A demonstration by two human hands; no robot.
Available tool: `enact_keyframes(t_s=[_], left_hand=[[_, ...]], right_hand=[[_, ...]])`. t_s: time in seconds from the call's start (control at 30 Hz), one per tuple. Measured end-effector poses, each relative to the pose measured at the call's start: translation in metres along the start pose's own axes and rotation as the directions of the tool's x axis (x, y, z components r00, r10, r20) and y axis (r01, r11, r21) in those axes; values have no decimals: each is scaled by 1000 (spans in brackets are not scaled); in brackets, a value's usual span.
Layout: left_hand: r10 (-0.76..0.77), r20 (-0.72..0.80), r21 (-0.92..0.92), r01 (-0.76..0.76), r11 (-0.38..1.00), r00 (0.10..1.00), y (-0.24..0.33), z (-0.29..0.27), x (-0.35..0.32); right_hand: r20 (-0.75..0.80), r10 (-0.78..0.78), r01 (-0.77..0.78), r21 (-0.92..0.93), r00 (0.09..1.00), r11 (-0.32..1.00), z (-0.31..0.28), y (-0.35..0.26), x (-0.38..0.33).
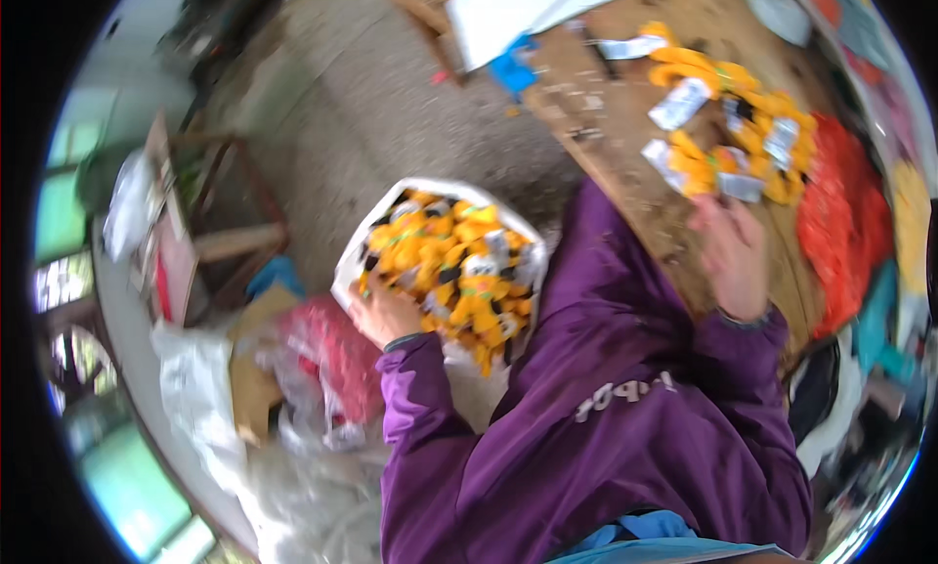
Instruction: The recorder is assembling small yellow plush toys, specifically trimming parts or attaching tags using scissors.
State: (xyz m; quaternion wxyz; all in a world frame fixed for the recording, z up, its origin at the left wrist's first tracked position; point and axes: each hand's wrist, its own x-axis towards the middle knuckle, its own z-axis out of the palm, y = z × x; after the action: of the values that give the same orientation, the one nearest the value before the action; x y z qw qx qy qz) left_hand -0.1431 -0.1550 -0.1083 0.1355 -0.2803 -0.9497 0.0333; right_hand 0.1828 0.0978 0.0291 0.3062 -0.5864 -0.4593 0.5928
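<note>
A white sack (404, 187) stands open on the floor at my left, heaped with small orange-yellow plush toys (454, 246). My left hand (386, 312) is at the sack's near-left rim, its fingers loosely spread against the toys. More plush toys (779, 124) of the same kind lie in a loose row on the wooden table to my right, with white tags (681, 103) hanging from them. My right hand (735, 251) is over the table just below the nearest toys, somewhat blurred. Its fingers are partly apart, and nothing is visible in them.
A red plastic bag (842, 222) lies right of the toys on the wooden table (645, 197). A white board (528, 12) and a blue scrap (513, 65) are at its far end. Clear plastic bags (210, 398) and a pink bundle (327, 354) lie left, near a wooden frame (234, 241).
</note>
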Motion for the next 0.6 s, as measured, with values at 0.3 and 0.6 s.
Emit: enact_keyframes(t_s=[0.3,0.6], left_hand=[[-15,265,-64,33,997,964,-26,43,21],[209,-116,-549,-238,801,971,59,-73,42]], right_hand=[[-48,-597,480,-544,801,688,-5,21,23],[63,-693,309,-921,718,236,14,49,49]])
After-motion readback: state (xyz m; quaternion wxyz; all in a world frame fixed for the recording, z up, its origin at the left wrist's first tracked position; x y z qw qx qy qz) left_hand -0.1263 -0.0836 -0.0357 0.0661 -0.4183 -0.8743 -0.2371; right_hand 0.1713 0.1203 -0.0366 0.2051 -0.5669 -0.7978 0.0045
